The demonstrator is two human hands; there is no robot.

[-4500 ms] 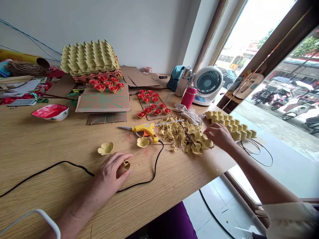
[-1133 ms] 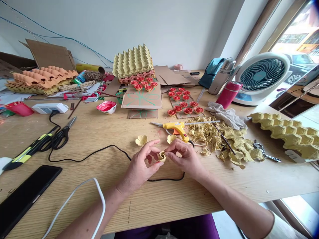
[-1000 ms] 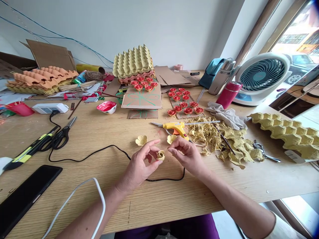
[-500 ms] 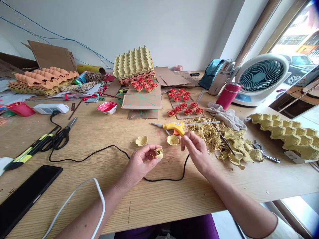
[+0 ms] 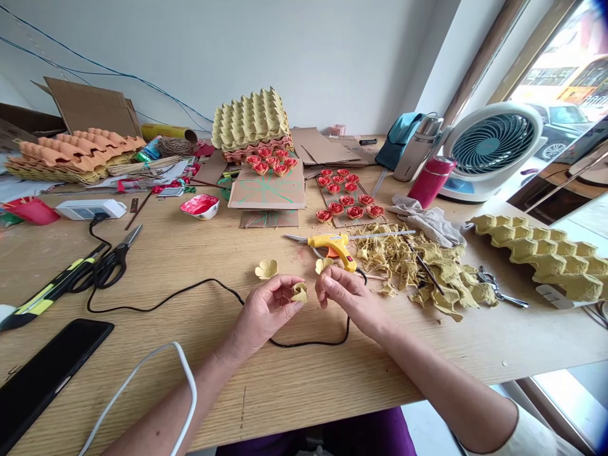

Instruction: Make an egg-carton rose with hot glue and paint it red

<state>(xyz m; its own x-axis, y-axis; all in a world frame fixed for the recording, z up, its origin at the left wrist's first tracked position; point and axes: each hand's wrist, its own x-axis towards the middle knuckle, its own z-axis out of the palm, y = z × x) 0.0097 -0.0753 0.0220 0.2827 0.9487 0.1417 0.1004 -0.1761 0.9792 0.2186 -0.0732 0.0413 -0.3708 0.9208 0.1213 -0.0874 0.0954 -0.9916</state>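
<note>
My left hand (image 5: 266,308) pinches a small rolled yellow paper bud (image 5: 299,292) between thumb and fingertips, just above the wooden table (image 5: 190,253). My right hand (image 5: 342,296) sits close to the bud's right side, fingers curled toward it; whether it touches the bud I cannot tell. Behind the hands lie two flat yellow paper flowers (image 5: 266,269), the second flower (image 5: 324,264) partly behind my right fingers, and a yellow glue gun (image 5: 332,244) whose black cord (image 5: 190,294) loops under my hands.
A heap of yellow carton scraps (image 5: 418,263) and an egg tray (image 5: 546,253) lie right. Red paper roses (image 5: 344,199) sit on cardboard behind. Black scissors (image 5: 111,263), a phone (image 5: 42,373), a white cable (image 5: 156,373), a fan (image 5: 489,149), a red bottle (image 5: 430,180).
My right hand came back from the flower beside the glue gun to the bud in my left hand. The left hand has kept its hold on the bud.
</note>
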